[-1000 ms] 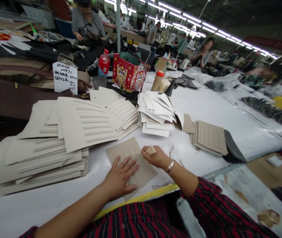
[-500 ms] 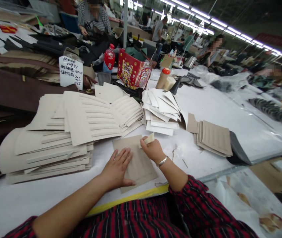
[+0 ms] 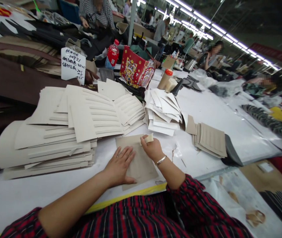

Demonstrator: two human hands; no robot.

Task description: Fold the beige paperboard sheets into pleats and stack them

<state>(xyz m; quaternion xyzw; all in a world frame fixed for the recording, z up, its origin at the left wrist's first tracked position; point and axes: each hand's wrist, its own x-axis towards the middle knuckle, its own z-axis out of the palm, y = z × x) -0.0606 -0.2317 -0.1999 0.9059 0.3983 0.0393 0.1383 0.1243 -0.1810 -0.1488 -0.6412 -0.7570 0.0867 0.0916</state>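
A flat taupe panel (image 3: 143,167) with faint raised ridges lies on the white table in front of me. My left hand (image 3: 121,165) rests flat on its left part, fingers spread. Near the panel's upper right corner, my right hand (image 3: 152,148) is closed around a small cream-coloured block (image 3: 148,138), whose top sticks out above the fingers. The block's lower end is hidden by the hand, so whether it touches the panel I cannot tell. A bracelet circles my right wrist.
Piles of pale ribbed panels (image 3: 91,115) stand to the left. Behind are a stack of white pieces (image 3: 163,112), a red patterned box (image 3: 136,67) and a red-capped bottle (image 3: 112,54). Several taupe panels (image 3: 211,138) lie to the right. A co-worker (image 3: 96,15) sits at the far left.
The camera view has shifted slightly. Both hands keep nearly the same place on the panel, the left flat and the right still holding the cream block.
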